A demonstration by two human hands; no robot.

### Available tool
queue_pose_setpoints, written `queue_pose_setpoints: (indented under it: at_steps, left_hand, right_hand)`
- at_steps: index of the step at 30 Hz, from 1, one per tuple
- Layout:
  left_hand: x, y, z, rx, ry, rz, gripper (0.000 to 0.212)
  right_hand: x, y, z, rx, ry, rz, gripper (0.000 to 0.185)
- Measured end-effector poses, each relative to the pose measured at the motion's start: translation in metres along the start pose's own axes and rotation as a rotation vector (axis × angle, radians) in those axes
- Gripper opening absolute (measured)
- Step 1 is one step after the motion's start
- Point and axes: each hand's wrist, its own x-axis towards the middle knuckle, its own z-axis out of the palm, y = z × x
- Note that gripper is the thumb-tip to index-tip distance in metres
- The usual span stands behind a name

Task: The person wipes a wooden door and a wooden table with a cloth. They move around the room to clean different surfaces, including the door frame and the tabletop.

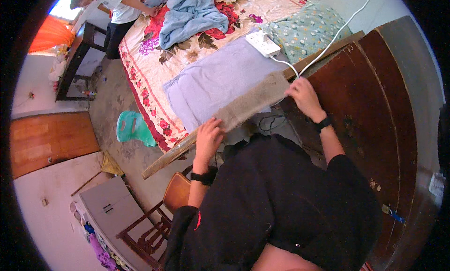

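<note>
A lavender cloth [218, 74] lies spread at the near edge of the bed, with a brownish-grey strip [253, 98] along its near side. My left hand [210, 135] has its fingers bent on the left end of that strip, above the wooden bed rail [168, 158]. At the strip's right end, my right hand [304, 96] pinches the corner, close to a white cable [325, 49]. The white power strip [262, 44] rests on the lavender cloth's far right corner, with a plug in it. Both thumbs are partly hidden.
Across the floral bedsheet [140, 95], a person [121, 10] leans over a blue blanket [190, 21]. A green patterned pillow [306, 31] lies behind the power strip. Left are a green plastic stool [133, 128] and a wooden chair [177, 191]; a dark wooden panel [355, 95] stands right.
</note>
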Motion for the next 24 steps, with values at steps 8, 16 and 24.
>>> queue_pose_setpoints:
  at_steps: [8,16,24]
  left_hand:
    - [0.059,0.011,0.017,0.129,0.099,-0.046,0.042]
    - [0.124,0.039,0.104,0.276,-0.088,-0.140,0.078]
    - [0.152,0.052,0.109,0.249,-0.099,-0.017,0.078]
  right_hand:
    - [0.032,-0.018,0.026,0.108,0.214,0.159,0.030]
    - [0.059,0.007,0.097,-0.023,-0.088,-0.058,0.015]
    - [0.050,0.047,0.072,-0.138,0.162,0.062,0.027]
